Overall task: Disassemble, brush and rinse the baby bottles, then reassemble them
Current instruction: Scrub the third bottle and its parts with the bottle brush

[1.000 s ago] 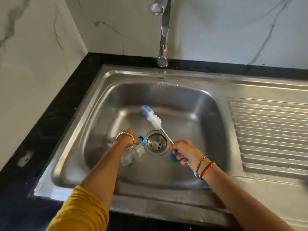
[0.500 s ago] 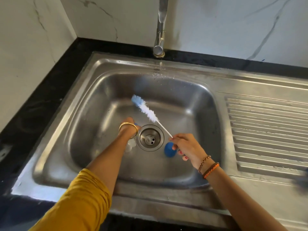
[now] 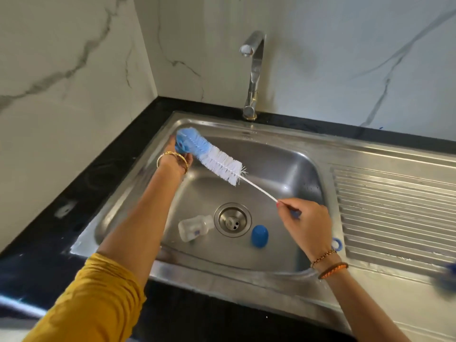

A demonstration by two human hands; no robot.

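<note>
The left hand (image 3: 176,157) is raised over the sink's (image 3: 271,154) far-left corner, its fingers curled round a small blue bottle part (image 3: 181,144), probably the collar ring. The right hand (image 3: 307,219) pinches the thin white stem of the bottle brush (image 3: 217,161) between thumb and fingertips.

A second ago both hands were low by the drain (image 3: 232,219), the left on the bottle; now the left has come up with the blue part and the brush head is pressed against it. I judge that disassembly of this bottle is done and brushing of the small parts has begun.

The brush's long axis runs diagonally, its blue tip pointing up-left toward the left hand and its stem down-right to the right hand. The clear bottle body (image 3: 195,228) lies on its side on the basin floor just left of the drain, neck toward it. The blue cap (image 3: 259,236) lies just right of the drain. The tap (image 3: 253,75) shows no running water.
</note>
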